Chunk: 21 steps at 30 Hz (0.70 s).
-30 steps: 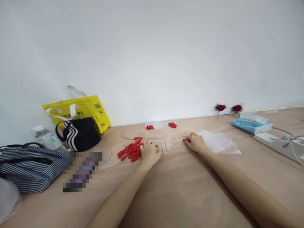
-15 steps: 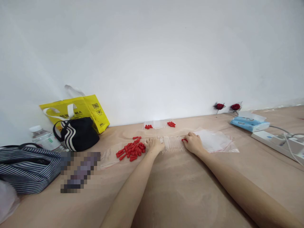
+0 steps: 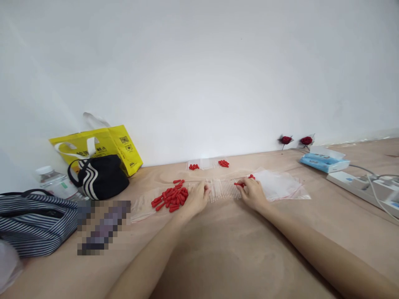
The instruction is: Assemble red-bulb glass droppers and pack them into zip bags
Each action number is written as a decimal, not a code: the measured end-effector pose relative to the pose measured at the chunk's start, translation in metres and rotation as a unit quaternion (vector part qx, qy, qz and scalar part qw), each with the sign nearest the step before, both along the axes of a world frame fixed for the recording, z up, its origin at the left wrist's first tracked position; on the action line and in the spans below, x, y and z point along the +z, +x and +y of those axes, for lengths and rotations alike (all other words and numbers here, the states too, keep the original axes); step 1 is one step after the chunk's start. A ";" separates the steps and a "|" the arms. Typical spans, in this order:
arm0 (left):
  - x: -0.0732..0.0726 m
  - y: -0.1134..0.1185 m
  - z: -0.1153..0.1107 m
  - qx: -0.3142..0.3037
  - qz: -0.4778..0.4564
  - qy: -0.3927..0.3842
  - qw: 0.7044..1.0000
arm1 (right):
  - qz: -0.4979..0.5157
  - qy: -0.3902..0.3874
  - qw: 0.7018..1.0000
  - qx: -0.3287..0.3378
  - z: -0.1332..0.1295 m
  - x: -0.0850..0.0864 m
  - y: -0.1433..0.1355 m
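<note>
A row of thin white sticks (image 3: 223,189) lies side by side between my hands. My right hand (image 3: 253,192) pinches a small red piece (image 3: 239,184) at the right end of the row; another red piece (image 3: 252,177) shows just behind its fingers. My left hand (image 3: 198,197) is at the row's left end, fingers curled together; what they hold, if anything, is hidden. Beside it on the left, a pile of red pieces (image 3: 173,198) rests partly on a clear plastic bag (image 3: 141,207). Clear bags (image 3: 277,185) lie to the right of my right hand.
Two small red groups (image 3: 193,167) (image 3: 223,163) lie on bags near the wall. At left are a yellow bag (image 3: 131,151), black pouch (image 3: 109,178), bottle (image 3: 57,182) and striped bag (image 3: 37,224). At right are dark red roses (image 3: 286,140), tissues (image 3: 326,162) and a power strip (image 3: 358,189).
My left hand has turned and its fingers have drawn together near the row's left end. My right hand has shifted slightly, and more of the red piece it pinches shows.
</note>
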<state>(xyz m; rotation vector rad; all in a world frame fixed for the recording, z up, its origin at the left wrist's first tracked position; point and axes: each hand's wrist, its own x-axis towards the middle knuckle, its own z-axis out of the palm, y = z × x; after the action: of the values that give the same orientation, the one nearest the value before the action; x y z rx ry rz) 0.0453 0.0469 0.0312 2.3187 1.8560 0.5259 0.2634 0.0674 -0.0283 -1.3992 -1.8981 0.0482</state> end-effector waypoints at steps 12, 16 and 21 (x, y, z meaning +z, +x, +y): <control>-0.039 -0.027 -0.045 -0.166 -0.078 0.117 0.976 | 0.172 -0.123 0.947 0.242 -0.048 0.005 -0.043; -0.037 -0.027 -0.045 -0.169 -0.084 0.115 0.975 | 0.171 -0.138 0.943 0.251 -0.049 0.003 -0.046; -0.037 -0.027 -0.047 -0.187 -0.080 0.119 0.972 | 0.181 -0.157 0.934 0.264 -0.049 0.001 -0.046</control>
<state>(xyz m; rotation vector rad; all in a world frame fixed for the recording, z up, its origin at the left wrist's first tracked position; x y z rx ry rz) 0.0185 0.0001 -0.0054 2.5984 1.3004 0.8885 0.2173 0.0184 -0.0272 -0.9435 -1.9426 0.8461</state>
